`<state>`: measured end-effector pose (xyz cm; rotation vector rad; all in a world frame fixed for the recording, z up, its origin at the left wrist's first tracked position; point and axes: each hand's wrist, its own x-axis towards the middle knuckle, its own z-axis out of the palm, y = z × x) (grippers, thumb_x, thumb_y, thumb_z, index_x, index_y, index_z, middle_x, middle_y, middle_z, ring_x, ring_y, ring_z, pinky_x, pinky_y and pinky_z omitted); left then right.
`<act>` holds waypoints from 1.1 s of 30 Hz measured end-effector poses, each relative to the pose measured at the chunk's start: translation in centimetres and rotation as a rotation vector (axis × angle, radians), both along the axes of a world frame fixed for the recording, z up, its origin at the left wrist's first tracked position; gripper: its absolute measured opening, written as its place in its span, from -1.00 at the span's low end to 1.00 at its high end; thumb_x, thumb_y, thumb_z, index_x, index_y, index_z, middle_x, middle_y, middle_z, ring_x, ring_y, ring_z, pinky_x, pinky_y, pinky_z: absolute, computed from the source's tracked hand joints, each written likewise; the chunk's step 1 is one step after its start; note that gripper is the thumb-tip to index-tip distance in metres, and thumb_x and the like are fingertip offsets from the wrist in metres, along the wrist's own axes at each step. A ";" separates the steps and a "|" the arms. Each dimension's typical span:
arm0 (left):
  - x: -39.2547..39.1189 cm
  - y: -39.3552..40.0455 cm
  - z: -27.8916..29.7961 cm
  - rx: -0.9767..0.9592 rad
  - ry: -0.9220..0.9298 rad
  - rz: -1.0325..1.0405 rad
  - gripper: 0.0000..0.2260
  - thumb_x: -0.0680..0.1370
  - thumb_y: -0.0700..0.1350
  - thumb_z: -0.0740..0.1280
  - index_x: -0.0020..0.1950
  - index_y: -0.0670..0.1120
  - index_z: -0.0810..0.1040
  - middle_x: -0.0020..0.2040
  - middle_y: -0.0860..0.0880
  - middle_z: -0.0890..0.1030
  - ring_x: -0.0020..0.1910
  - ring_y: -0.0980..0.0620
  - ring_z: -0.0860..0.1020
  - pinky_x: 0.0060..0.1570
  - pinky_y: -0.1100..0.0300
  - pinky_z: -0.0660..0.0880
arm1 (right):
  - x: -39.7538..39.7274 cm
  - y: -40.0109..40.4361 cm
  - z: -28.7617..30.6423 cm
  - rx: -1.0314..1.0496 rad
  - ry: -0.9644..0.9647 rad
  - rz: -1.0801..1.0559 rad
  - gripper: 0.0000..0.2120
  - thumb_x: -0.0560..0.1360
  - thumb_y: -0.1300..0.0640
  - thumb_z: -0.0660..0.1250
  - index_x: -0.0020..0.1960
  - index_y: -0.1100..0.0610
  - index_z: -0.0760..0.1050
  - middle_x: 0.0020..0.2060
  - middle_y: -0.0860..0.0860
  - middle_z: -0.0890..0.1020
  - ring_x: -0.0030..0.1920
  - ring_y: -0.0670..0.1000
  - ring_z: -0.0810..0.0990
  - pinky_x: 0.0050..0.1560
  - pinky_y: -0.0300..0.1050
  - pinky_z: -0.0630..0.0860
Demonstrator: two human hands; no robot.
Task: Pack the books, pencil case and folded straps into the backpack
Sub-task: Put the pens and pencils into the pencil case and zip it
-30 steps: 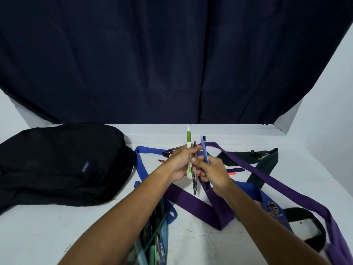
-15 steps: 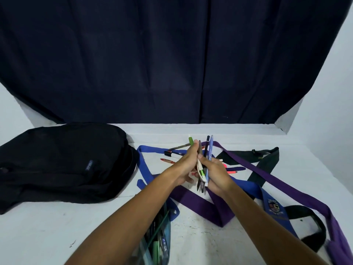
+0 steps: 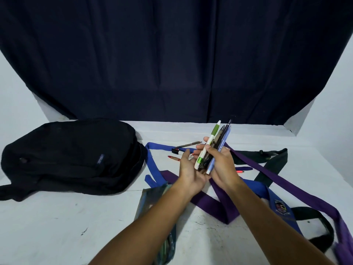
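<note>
1. Right hand (image 3: pixel 221 165) curls around a bundle of pens (image 3: pixel 212 150), tips pointing up and far; the dark pens in the middle blur together, count unclear.
2. Left hand (image 3: pixel 188 170) sits palm-up just beside the bundle's lower ends, fingers relaxed and slightly apart; contact is hard to judge.
3. Pencil case (image 3: pixel 152 199) lies near, mostly hidden under the left forearm, its bottom cut off by the frame.
4. Backpack (image 3: pixel 72 155) rests at far left, closed side showing, opening not visible.
5. Purple strap (image 3: pixel 286 186), blue strap (image 3: pixel 152 161) and black strap (image 3: pixel 271 159) sprawl unfolded on the right, running off the right edge.
6. Loose pens (image 3: pixel 183 150) lie beyond the hands.
7. White table (image 3: pixel 66 222): bare room at near left.
</note>
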<state>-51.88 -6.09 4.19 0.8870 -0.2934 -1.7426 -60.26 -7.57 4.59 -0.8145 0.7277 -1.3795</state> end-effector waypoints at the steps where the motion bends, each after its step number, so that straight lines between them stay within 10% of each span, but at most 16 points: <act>1: -0.2 0.0 0.2 -0.006 -0.014 -0.002 -0.52 0.66 0.15 0.02 -0.01 -0.15 0.59 -0.18 -0.15 0.69 -0.09 -0.08 0.62 -0.10 0.04 0.52 | 0.3 0.1 0.0 0.002 0.013 -0.017 -0.77 0.61 0.31 0.17 0.23 0.23 0.48 -0.14 0.18 0.66 -0.12 0.15 0.64 0.01 0.06 0.61; 6: 1.1 0.5 1.0 -0.056 -0.291 -0.028 -0.57 0.66 0.16 0.02 0.04 -0.10 0.55 -0.16 -0.10 0.66 -0.12 -0.07 0.62 -0.11 0.05 0.54 | 0.3 0.2 0.3 0.000 -0.033 0.020 -0.80 0.62 0.31 0.16 0.22 0.25 0.44 -0.12 0.21 0.67 -0.10 0.19 0.68 -0.03 0.09 0.65; 11: 7.8 2.0 0.9 -0.300 -1.214 -0.110 -0.80 0.51 0.06 0.37 -0.14 -0.06 0.55 -0.12 -0.05 0.64 -0.12 -0.02 0.57 -0.10 0.10 0.45 | -1.1 0.6 -0.6 0.194 0.146 0.283 -0.74 0.60 0.35 0.17 0.27 0.38 0.41 -0.05 0.28 0.67 -0.05 0.23 0.68 0.00 0.13 0.63; 17: 12.0 6.7 0.1 -0.179 -2.002 -0.641 -0.58 0.32 0.24 0.49 -0.11 -0.07 0.55 -0.11 -0.01 0.61 -0.09 -0.02 0.57 -0.09 0.07 0.52 | -2.0 3.3 -4.2 0.401 0.376 0.803 -0.77 0.57 0.37 0.20 0.20 0.38 0.46 -0.01 0.33 0.63 -0.06 0.26 0.67 -0.05 0.15 0.64; 25: 14.3 7.8 -1.9 -0.127 -1.653 -0.314 -0.81 0.51 -0.18 0.36 -0.31 -0.16 0.55 -0.36 -0.07 0.55 -0.38 -0.03 0.52 -0.35 0.12 0.54 | -1.2 6.1 -6.5 0.446 0.371 1.169 -0.75 0.56 0.31 0.23 0.21 0.35 0.47 0.00 0.28 0.63 -0.01 0.24 0.66 -0.03 0.11 0.62; 33: 15.6 8.7 -1.7 -0.157 -1.393 -0.265 -0.76 0.60 -0.17 0.31 -0.27 -0.15 0.45 -0.30 -0.14 0.46 -0.33 -0.01 0.46 -0.41 0.18 0.48 | 3.7 6.5 -5.0 0.531 0.436 1.144 -0.81 0.61 0.29 0.14 0.10 0.39 0.45 -0.12 0.26 0.67 -0.12 0.17 0.70 -0.04 0.08 0.65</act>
